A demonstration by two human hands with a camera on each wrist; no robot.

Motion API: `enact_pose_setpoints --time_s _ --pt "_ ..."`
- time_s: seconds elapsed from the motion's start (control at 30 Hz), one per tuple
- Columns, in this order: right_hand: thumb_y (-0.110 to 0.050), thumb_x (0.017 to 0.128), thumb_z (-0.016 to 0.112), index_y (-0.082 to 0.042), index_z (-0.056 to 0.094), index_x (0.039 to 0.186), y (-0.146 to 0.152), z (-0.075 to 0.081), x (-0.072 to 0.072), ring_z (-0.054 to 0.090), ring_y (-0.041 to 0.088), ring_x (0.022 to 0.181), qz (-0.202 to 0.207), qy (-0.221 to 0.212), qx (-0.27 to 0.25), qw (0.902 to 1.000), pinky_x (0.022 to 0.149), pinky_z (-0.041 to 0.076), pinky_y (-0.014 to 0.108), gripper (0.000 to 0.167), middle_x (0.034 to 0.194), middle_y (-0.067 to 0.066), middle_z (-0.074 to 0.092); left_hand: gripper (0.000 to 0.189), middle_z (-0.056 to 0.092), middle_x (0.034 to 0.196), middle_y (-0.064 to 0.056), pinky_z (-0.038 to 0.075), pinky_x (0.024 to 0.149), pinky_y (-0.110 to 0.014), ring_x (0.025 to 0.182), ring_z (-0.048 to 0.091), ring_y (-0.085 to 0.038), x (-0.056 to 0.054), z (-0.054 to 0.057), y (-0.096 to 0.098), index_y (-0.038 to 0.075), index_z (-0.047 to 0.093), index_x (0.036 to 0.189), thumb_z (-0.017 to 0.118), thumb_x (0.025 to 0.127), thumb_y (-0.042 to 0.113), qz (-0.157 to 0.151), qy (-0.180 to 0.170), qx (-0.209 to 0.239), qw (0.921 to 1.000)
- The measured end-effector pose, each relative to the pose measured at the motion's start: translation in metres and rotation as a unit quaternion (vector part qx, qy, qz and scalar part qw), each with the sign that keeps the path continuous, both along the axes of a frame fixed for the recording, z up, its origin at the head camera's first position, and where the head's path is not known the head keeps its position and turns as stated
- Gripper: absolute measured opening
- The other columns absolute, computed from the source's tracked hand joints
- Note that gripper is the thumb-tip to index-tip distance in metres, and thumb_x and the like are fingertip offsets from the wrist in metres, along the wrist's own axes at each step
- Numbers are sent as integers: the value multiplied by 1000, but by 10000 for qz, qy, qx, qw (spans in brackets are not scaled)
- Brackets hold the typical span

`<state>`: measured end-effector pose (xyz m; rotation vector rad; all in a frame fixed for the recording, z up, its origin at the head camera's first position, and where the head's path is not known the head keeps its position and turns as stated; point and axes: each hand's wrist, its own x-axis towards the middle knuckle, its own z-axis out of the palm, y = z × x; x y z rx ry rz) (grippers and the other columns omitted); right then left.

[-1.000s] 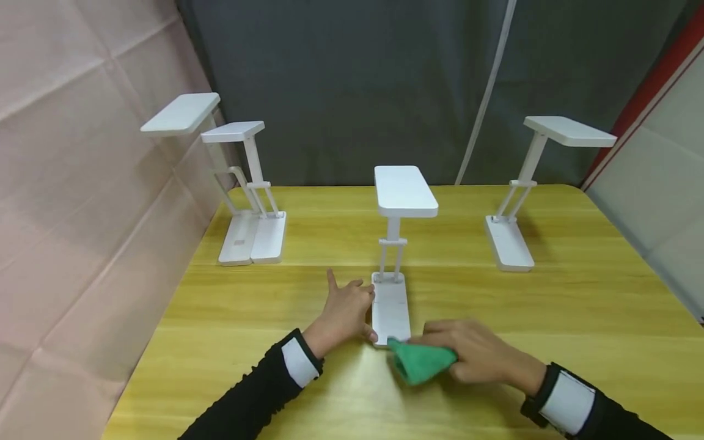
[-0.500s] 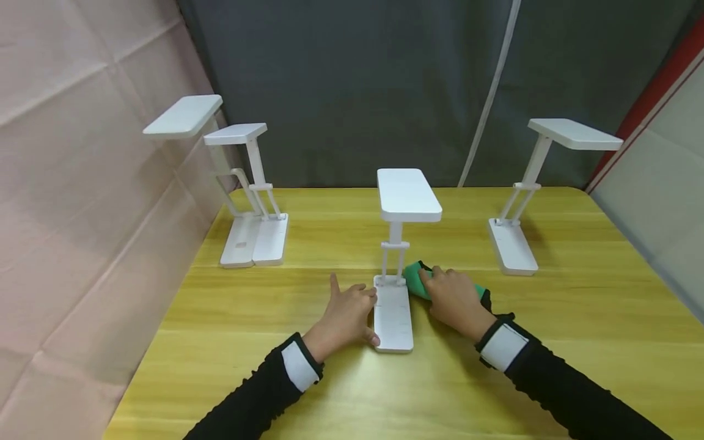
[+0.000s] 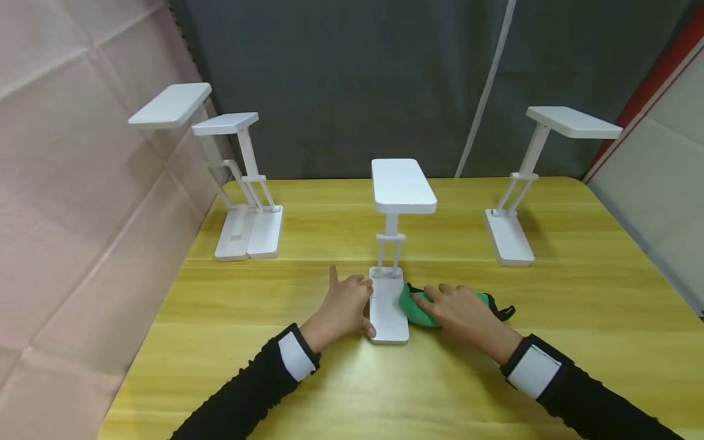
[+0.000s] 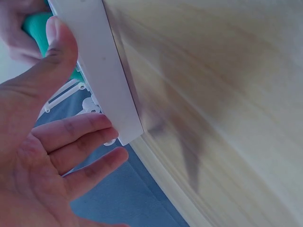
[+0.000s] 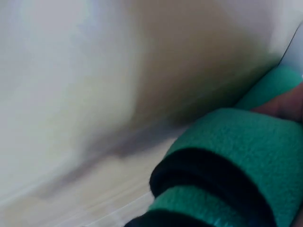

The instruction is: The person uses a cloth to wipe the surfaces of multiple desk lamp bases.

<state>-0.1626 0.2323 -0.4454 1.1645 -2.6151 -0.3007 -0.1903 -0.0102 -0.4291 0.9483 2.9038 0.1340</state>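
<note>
A white folding desk lamp (image 3: 387, 308) stands upright in the middle of the table, its flat head raised over a jointed arm. Along the left side of its base lies my left hand (image 3: 342, 308), fingertips and thumb at the edge with the fingers spread. The left wrist view shows the thumb against the base (image 4: 102, 66). To the base's right, my right hand (image 3: 462, 318) holds a green cloth (image 3: 415, 310) with black trim, pressed up to the side edge. The right wrist view shows the bunched cloth (image 5: 246, 142) close over the tabletop, with most of the fingers hidden.
Two more white lamps stand side by side at the back left, a nearer one (image 3: 266, 232) and an outer one (image 3: 233, 235). Another lamp (image 3: 508, 238) is at the back right. Behind the wooden table (image 3: 308, 403) hangs a dark curtain (image 3: 330, 85), with a pale sheet (image 3: 82, 214) at left.
My right hand has taken the cloth from the base's front end to its right side by the arm joint, then slightly back toward me. The left hand keeps its place at the base.
</note>
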Motion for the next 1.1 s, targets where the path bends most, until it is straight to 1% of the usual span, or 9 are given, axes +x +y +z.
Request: enact_pose_setpoints --time_s 0.13,0.37,0.47,0.57,0.63,0.73,0.83,0.93,1.1 --pt "-6 70 77 -13 66 122 6 -1 14 60 21 68 454 -114 -33 9989 47 48 31 53 94 7 59 73 60 128 -6 15 101 -73 125 49 -27 0 1 0 6 72 104 85 49 52 10 -18 -24 10000" --pt "-10 64 77 -22 64 125 5 4 37 59 18 75 1031 -658 -123 9924 55 51 32 64 102 2 61 73 58 131 -3 14 99 -74 126 49 -25 -1 3 -7 11 72 108 84 49 53 -26 -7 -195 9998" --pt "-13 62 78 -27 62 127 -4 10 47 54 14 74 1430 -841 -263 9858 56 49 30 68 99 -2 60 75 57 132 -1 13 99 -75 126 48 -25 -1 3 -7 14 71 111 82 50 56 -77 62 -336 9994" --pt "-22 63 82 -28 58 132 -23 15 56 53 13 75 1722 -694 -294 9822 58 48 30 73 97 -3 57 76 58 132 0 12 99 -75 126 48 -24 -2 3 -4 16 72 111 81 50 59 -117 175 -447 9988" --pt "-28 70 81 -28 56 134 -37 15 58 56 16 80 1676 -359 -176 9850 61 50 33 69 100 -1 58 75 58 131 1 12 99 -75 126 48 -23 -2 4 -3 17 72 111 80 50 60 -118 224 -506 9984" --pt "-28 82 72 -26 58 132 -54 9 58 59 19 86 1466 204 20 9890 65 53 35 52 103 1 58 77 58 131 3 12 99 -75 127 48 -22 -2 4 -1 18 71 114 78 52 62 -125 253 -627 9976" --pt "-25 86 65 -25 62 128 -59 1 61 59 21 87 1230 519 216 9908 65 53 36 42 103 3 58 80 57 132 5 13 99 -75 127 48 -21 -1 3 -1 19 69 119 77 53 65 -182 263 -731 9968" --pt "-24 85 64 -24 63 126 -54 -3 68 59 23 85 920 526 257 9940 60 52 36 41 101 5 56 80 57 133 5 12 99 -75 127 47 -21 -1 3 -1 19 69 119 77 54 65 -213 285 -744 9966" --pt "-21 86 64 -22 64 125 -39 -4 77 58 26 87 364 199 77 9991 57 48 38 39 99 6 56 78 58 132 3 9 100 -75 127 47 -22 -2 5 -3 17 71 113 79 51 63 -196 327 -689 9969"
